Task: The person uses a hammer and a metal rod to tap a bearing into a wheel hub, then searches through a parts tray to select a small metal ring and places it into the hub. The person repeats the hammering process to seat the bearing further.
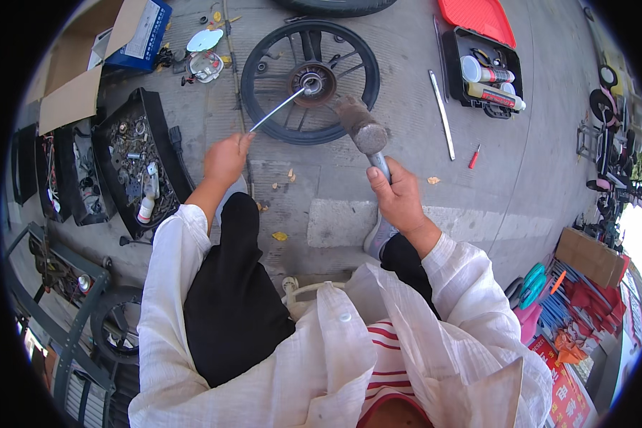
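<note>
A black spoked wheel rim (252, 53) lies flat on the ground in front of me, its brownish hub (319, 98) at the centre. My left hand (225, 158) is closed around one end of a thin metal rod (274, 110). The rod slants up to the right, and its far end meets the hub's centre hole; how deep it sits I cannot tell. In my right hand (399, 194) is the grey handle of a hammer (369, 135) with a thick, worn head. That head is raised near the rim's lower right edge, apart from the rod.
Left are an opened cardboard box (69, 100) and a black tray (167, 167) of metal parts. A tyre (335, 7) lies beyond the rim. To the right are a black toolbox (469, 110) with a red lid, a long metal bar (442, 118) and a red screwdriver (474, 157).
</note>
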{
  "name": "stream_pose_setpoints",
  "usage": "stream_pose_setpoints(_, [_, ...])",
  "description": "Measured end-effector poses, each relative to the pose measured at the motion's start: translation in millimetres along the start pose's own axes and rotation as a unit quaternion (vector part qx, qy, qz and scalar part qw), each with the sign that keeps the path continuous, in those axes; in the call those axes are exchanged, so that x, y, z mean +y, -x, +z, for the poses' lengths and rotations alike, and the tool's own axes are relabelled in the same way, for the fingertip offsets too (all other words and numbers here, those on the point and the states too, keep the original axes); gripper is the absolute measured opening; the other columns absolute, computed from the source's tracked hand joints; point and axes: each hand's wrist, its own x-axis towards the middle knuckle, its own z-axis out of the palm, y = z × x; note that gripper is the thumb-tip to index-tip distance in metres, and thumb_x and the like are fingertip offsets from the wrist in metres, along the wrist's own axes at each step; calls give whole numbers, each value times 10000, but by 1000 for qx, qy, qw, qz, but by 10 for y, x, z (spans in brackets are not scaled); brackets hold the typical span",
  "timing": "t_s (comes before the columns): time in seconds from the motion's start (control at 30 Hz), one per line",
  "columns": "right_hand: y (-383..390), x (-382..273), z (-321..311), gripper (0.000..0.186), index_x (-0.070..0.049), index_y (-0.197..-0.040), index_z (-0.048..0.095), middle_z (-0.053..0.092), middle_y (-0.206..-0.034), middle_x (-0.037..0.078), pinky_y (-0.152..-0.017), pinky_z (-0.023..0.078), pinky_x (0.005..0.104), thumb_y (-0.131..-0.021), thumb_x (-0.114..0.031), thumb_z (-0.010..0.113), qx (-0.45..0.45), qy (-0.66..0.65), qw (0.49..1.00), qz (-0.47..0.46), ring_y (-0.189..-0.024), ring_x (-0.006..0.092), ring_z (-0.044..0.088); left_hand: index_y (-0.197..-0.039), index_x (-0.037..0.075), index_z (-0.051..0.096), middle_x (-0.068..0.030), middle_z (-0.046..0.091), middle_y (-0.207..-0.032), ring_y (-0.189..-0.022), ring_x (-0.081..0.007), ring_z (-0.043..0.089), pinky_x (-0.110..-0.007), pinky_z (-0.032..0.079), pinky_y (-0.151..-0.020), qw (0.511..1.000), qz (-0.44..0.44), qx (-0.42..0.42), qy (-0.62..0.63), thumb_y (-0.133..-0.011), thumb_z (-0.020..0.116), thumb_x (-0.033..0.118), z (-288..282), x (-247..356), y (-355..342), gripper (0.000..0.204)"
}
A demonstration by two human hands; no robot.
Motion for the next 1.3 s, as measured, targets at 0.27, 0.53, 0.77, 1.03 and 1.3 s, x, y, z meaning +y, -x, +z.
stream_pose_setpoints(0.27, [-43, -142, 216, 309, -25, -830, 548, 490, -625, 36, -541, 410, 302, -950, -303, 607, 3, -8, 999, -45, -584, 119, 443, -849, 53, 642, -198, 662, -808, -785, -424, 625, -509, 479, -675, 999, 30, -27, 8, -969, 414, 524, 16, 44, 73, 537])
stream_pose_setpoints(0.53, [29, 58, 237, 319, -30, -809, 523, 513, -637, 47, -547, 413, 296, -957, -302, 598, 1, 2, 999, -47, -585, 127, 453, -860, 33, 640, -212, 653, -802, -790, -418, 618, -507, 470, -689, 997, 28, -32, 59, -975, 407, 517, 22, -5, 71, 549])
stream_pose_setpoints(0.77, [-29, -90, 286, 319, -32, -805, 526, 498, -624, 48, -539, 404, 302, -961, -302, 592, 4, 9, 999, -51, -575, 129, 440, -841, 25, 634, -216, 653, -821, -809, -419, 619, -507, 474, -708, 997, 10, -51, 64, -977, 387, 532, -57, 50, 61, 581])
stream_pose_setpoints(1.03, [-113, -89, 295, 359, -27, -787, 517, 488, -648, 21, -538, 384, 290, -975, -328, 567, -12, -44, 999, 22, -598, 108, 436, -847, 15, 634, -234, 638, -792, -787, -441, 605, -518, 459, -693, 997, 28, -19, 64, -972, 409, 528, -34, 48, 35, 574])
stream_pose_setpoints(1.3, [44, -791, -85, 569, -40, -804, 442, 452, -596, 28, -427, 287, 220, -934, -592, 478, 29, -92, 968, -233, -493, 83, 399, -847, 33, 643, -229, 649, -808, -797, -428, 619, -521, 471, -696, 996, 20, -28, 80, -970, 409, 528, 1, -18, 68, 561])
